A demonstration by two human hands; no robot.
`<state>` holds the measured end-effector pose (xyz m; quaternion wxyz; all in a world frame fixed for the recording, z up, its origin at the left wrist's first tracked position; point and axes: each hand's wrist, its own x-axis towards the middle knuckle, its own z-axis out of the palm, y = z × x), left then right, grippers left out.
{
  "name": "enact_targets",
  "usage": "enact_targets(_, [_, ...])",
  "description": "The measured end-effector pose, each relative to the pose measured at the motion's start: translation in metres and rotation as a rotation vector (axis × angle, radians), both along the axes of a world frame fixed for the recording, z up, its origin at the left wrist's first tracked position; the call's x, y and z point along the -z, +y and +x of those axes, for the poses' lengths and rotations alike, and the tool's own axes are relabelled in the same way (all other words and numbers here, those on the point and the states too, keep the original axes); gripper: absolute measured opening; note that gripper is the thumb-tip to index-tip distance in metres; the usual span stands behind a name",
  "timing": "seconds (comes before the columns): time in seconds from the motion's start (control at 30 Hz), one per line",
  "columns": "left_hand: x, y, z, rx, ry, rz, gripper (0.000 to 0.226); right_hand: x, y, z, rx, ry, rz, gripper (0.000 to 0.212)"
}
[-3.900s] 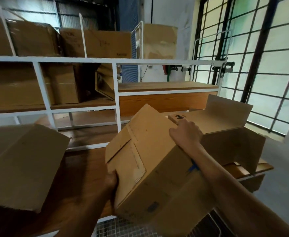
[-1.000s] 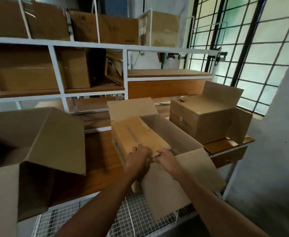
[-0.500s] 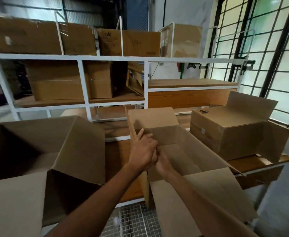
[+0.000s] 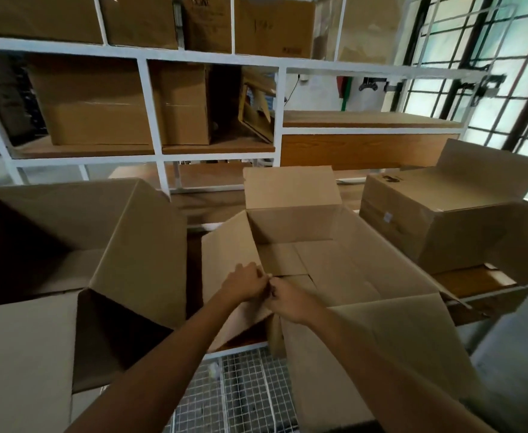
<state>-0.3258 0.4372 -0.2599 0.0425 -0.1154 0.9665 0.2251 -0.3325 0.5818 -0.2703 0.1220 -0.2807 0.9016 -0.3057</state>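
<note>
Plain brown box (image 4: 291, 225) (flaps splayed open); left hand (image 4: 245, 284) and right hand (image 4: 289, 303) curled, seemingly pinching its 7 o'clock corner.

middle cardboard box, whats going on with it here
A person is working on the cardboard box on the wooden bench. The left hand and right hand meet at its near left corner, fingers curled on the cardboard edges there. The box is open and looks empty: far flap upright, left flap splayed out, near flap hanging toward the person. A larger open box sits to its left, another box to its right.
</note>
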Motion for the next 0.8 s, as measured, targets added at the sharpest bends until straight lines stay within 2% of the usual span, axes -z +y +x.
enact_targets(0.1, [0.01,0.007,-0.012,-0.108,0.025,0.298,0.04,-0.005,0.004,-0.004,-0.022,-0.024,-0.005,0.03])
enact_targets(0.2, [0.019,0.012,-0.022,-0.239,0.008,0.443,0.055,-0.004,0.006,-0.005,0.008,-0.057,-0.012,0.024])
enact_targets(0.27, [0.023,0.014,-0.032,-0.279,0.075,0.408,0.061,-0.001,0.009,-0.006,0.023,-0.126,-0.046,0.039])
enact_targets(0.33, [0.021,0.015,-0.039,-0.29,0.143,0.37,0.054,0.004,0.012,-0.012,0.07,-0.092,-0.01,0.052])
enact_targets(0.37, [0.021,0.014,-0.042,-0.28,0.157,0.331,0.054,0.007,0.017,-0.016,0.109,0.009,0.062,0.052])
enact_targets(0.47, [0.029,0.003,-0.053,-0.194,0.194,0.082,0.06,0.012,0.051,-0.039,0.359,0.43,0.257,0.031])
enact_targets(0.53, [0.032,-0.004,-0.056,-0.099,0.165,-0.099,0.054,0.016,0.083,-0.06,0.536,0.57,0.39,0.034])
enact_targets(0.63, [0.03,-0.007,-0.058,-0.042,0.067,-0.244,0.044,0.014,0.128,-0.082,0.745,0.439,0.63,0.042])
enact_targets(0.73, [0.025,0.004,-0.063,-0.046,0.051,-0.32,0.041,0.013,0.162,-0.096,0.877,0.293,0.519,0.038])
enact_targets(0.8, [0.021,0.02,-0.071,-0.023,0.075,-0.26,0.036,0.013,0.173,-0.102,0.85,0.273,0.452,0.031])
